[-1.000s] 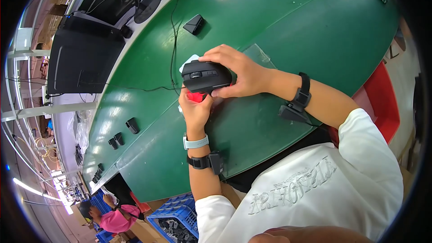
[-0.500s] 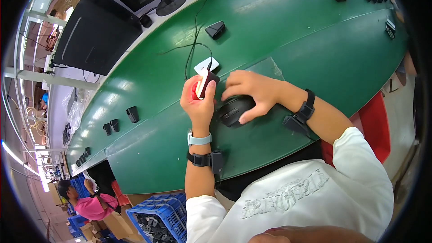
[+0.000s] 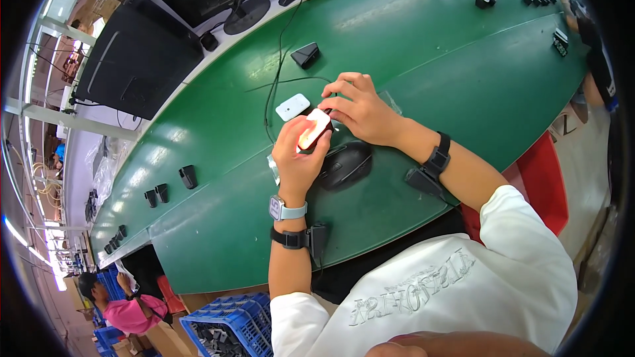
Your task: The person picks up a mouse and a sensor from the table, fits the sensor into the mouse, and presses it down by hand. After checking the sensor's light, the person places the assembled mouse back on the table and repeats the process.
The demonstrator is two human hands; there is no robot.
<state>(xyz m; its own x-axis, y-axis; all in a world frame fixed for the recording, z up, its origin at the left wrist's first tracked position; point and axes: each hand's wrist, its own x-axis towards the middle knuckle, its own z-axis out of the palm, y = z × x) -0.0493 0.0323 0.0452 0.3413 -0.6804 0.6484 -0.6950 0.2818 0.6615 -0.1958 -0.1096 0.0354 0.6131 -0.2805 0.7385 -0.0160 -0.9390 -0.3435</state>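
Observation:
My left hand (image 3: pixel 299 155) is closed round a small dark-sided lamp-like device (image 3: pixel 314 129) whose white face glows brightly. A thin black cable (image 3: pixel 276 80) loops across the table to the far end of this device. My right hand (image 3: pixel 362 111) is at that end, its thumb and forefinger pinched at the cable's plug, which the fingers mostly hide. Just below my right hand a black computer mouse (image 3: pixel 347 164) rests on the table. Beyond my left hand lies a white rounded flat piece (image 3: pixel 293 107). A black wedge-shaped device (image 3: pixel 305 55) stands farther off.
Several small black parts (image 3: pixel 188 176) are spread along the left of the green table (image 3: pixel 231 218), with more at the far right (image 3: pixel 486 0). Monitors (image 3: pixel 142 53) stand behind it. A blue crate (image 3: pixel 228 324) of dark parts is at lower left, near a person in pink (image 3: pixel 132 311).
My right hand has left the mouse and moved up to the cable end of the lit device. My left hand has turned the device, so its glowing face now shows.

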